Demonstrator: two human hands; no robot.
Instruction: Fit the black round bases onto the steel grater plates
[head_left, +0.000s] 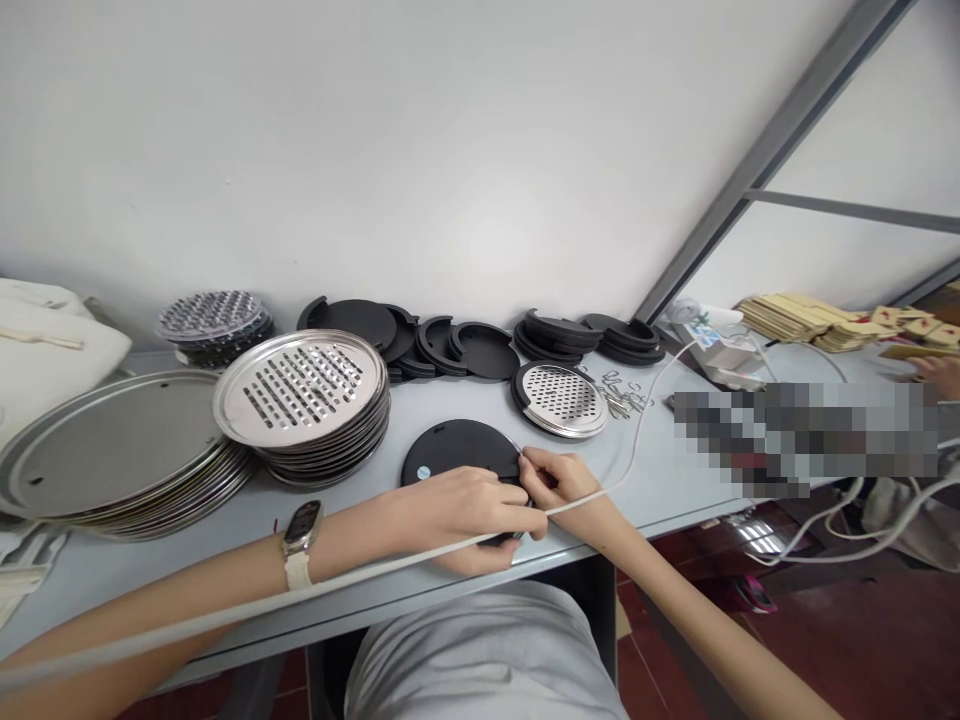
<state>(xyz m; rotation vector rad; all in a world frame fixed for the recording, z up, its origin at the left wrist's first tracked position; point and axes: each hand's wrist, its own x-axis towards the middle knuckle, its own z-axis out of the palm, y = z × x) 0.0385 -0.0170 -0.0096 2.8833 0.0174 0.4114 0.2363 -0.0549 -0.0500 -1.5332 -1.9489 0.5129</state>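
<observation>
A round black disc (pixel 457 447) with a small pale blue sticker lies near the table's front edge. My left hand (pixel 472 515) rests over its near part, fingers curled round the front right rim. At the disc's right edge my right hand (pixel 562 487) is closed in a pinch; what sits between its fingertips is too small to make out. Behind my hands is a metal grater disc (pixel 566 398) with small holes, partly ringed by a black rim. Small metal rings and clips (pixel 619 398) are scattered to its right.
Stacked coarse grater discs (pixel 300 390) and larger metal plates (pixel 120 440) stand left. Black holders (pixel 484 350) line the wall. A white cable (pixel 645 410) crosses above my forearms. Wooden pieces (pixel 795 318) lie far right, near another person's hand (pixel 937 372).
</observation>
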